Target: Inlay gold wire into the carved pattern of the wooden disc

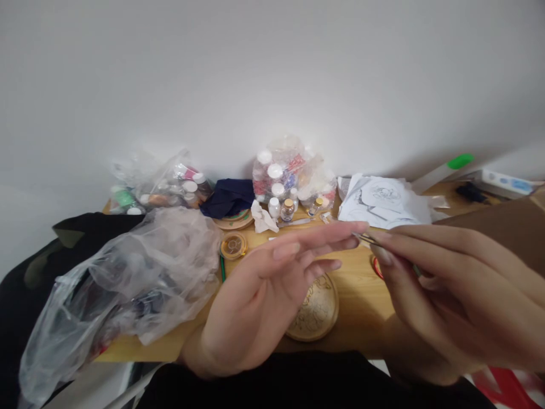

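Observation:
My left hand (264, 295) is held up over the table with its fingers stretched out, the palm turned partly toward me. In my right hand (451, 284), thumb and fingers pinch a pair of thin metal tweezers (366, 238). Their tips are at the left forefinger's end; whether anything sits between them is too small to make out. Below both hands lies a round wooden disc (317, 312) with a line drawing on it, partly covered by my left hand.
Bagged jars (276, 170) and small bottles (287, 210) stand by the wall. Drawn paper sheets (378, 199) lie at the back right, near a brown box (498, 227). A large plastic bag (170, 267) fills the left, beside a round amber case (234, 245) and dark blue cloth (230, 196).

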